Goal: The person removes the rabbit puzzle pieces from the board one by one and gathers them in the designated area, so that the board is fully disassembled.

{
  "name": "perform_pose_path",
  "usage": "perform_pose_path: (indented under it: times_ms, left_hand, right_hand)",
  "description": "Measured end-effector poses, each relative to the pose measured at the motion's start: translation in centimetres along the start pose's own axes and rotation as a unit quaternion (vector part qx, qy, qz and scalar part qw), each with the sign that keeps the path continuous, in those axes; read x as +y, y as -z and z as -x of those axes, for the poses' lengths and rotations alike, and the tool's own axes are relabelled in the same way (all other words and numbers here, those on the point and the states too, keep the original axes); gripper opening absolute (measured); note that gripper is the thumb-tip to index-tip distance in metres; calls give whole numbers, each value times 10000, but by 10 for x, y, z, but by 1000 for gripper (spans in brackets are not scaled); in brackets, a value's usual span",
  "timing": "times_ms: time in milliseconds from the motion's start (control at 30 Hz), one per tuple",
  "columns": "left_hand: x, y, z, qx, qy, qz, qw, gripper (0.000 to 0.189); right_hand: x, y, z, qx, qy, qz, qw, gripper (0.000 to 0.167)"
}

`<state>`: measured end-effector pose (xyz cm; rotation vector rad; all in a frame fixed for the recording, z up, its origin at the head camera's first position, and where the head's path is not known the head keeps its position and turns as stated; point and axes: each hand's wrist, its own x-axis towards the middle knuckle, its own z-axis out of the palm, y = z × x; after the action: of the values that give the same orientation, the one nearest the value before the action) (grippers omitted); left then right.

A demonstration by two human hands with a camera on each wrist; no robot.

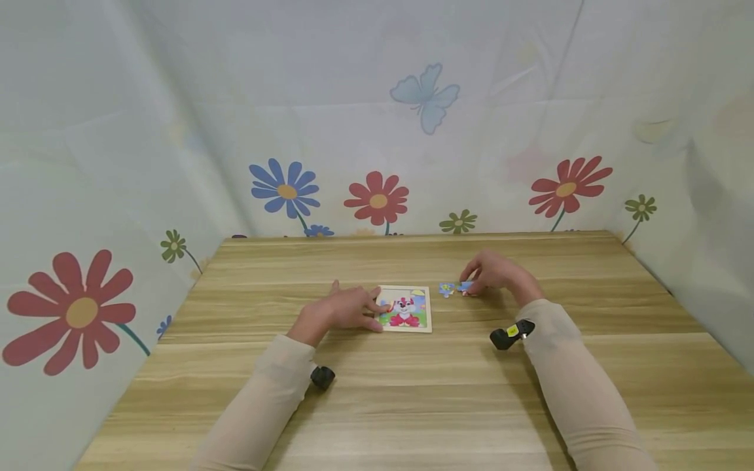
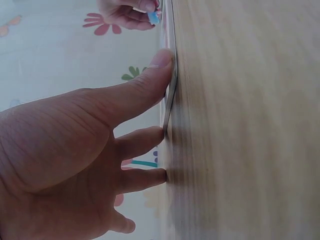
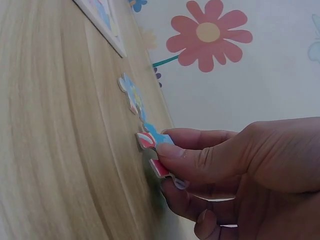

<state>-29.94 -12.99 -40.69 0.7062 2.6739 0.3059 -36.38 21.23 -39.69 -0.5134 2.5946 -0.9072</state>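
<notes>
A square jigsaw board (image 1: 430, 311) with a cartoon animal picture lies on the table. My left hand (image 1: 347, 309) rests at its left side, thumb at the near edge and fingers spread over the side and the tabletop. In the left wrist view the left thumb (image 2: 161, 60) presses along the board's edge. To the right of the board, my right hand (image 1: 491, 271) pinches a blue, red and white puzzle piece (image 3: 162, 138) between thumb and fingers, low over the table. A second puzzle piece (image 1: 447, 289), blue with a yellow patch, lies flat between board and right hand.
The wood-grain table (image 1: 412, 399) reaches back to a pale curtain (image 1: 330, 98) printed with flowers and a butterfly. Each sleeve carries a small black wrist camera, such as the right one (image 1: 506, 336).
</notes>
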Motion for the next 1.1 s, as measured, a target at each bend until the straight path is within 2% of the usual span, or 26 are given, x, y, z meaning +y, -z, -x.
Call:
perform_pose_path:
  times_ms: [300, 567, 767, 967, 1100]
  left_hand:
    - [0, -1, 0, 32, 13, 78, 10000, 56]
    - [2, 1, 2, 12, -31, 212, 9998, 54]
    - [1, 0, 1, 4, -46, 149, 9999, 54]
    - [1, 0, 0, -2, -34, 142, 9999, 55]
    - [0, -1, 0, -1, -4, 133, 9999, 54]
  right_hand:
    - [2, -9, -4, 103, -162, 56, 9998, 22]
    - [-1, -10, -4, 187, -198, 152, 9995, 22]
    - [-1, -10, -4, 200, -257, 244, 9992, 21]
    - [-2, -5, 1, 327, -198, 364, 9986, 24]
    - [-15, -4, 3, 402, -48, 587, 9975, 26]
